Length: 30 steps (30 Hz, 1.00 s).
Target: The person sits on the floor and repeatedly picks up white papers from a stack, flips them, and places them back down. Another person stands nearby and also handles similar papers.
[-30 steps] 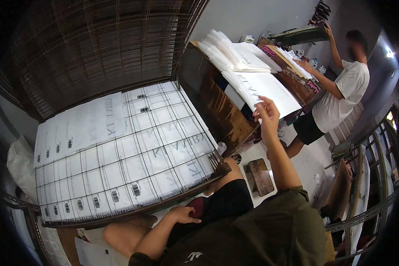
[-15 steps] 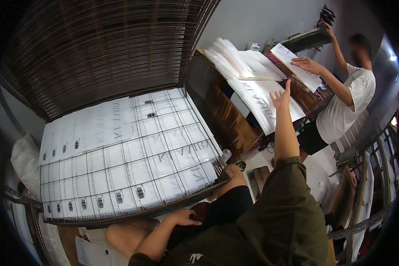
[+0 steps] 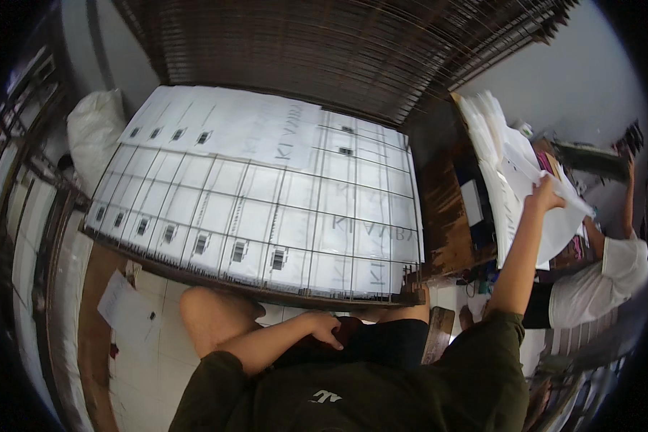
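My right hand (image 3: 547, 193) reaches out to the right and grips the edge of a white printed sheet (image 3: 560, 227), which bends and hangs from the fingers. It is beside a stack of similar sheets (image 3: 491, 140) on a wooden table. My left hand (image 3: 324, 329) rests on my lap with nothing in it, its fingers loosely extended. In front of me a wire drying rack (image 3: 187, 269) carries printed white sheets under its grid. Another large sheet (image 3: 230, 126) lies on top of the grid at the far left.
Raised wire shelves (image 3: 288, 43) slope up behind the rack. At the right a co-worker in a white shirt (image 3: 597, 281) stands by the table, beside a dark printing frame (image 3: 590, 160). A white sack (image 3: 93, 137) sits at the left; a loose sheet (image 3: 128, 309) lies low down there.
My right hand, empty and outstretched before, now grips a white sheet. My view has turned left, so the rack appears farther right. My left hand stays on my lap.
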### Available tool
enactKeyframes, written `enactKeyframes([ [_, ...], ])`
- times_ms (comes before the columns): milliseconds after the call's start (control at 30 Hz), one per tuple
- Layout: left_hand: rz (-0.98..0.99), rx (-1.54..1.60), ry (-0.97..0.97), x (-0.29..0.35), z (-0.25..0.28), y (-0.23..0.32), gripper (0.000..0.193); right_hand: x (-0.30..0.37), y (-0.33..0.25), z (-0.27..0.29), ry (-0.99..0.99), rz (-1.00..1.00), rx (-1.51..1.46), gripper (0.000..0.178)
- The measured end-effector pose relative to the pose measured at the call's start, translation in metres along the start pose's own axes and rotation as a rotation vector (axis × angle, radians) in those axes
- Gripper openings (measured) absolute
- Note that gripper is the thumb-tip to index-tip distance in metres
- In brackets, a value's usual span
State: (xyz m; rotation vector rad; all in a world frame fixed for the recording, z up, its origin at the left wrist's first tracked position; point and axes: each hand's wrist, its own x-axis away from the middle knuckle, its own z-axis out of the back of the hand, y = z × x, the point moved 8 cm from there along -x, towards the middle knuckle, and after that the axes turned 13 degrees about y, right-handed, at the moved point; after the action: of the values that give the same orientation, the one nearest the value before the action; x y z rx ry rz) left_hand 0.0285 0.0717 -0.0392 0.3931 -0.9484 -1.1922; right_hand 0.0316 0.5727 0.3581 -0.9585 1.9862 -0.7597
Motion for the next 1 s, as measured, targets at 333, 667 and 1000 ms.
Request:
enactKeyframes([
  [333,0.044,-0.019,0.045,-0.007,0.000,-0.007,0.075,0.231,-0.225,-0.135,-1.270,0.096,0.113,0.051],
  [667,0.028,-0.067,0.034,-0.017,-0.011,-0.017,0.073,0.407,-0.291,-0.141,-2.082,0.202,0.223,0.052],
  [1000,-0.013,-0.195,0.065,-0.015,0.001,-0.011,0.069,0.392,-0.096,-0.196,-1.670,-0.327,-0.005,0.073],
])
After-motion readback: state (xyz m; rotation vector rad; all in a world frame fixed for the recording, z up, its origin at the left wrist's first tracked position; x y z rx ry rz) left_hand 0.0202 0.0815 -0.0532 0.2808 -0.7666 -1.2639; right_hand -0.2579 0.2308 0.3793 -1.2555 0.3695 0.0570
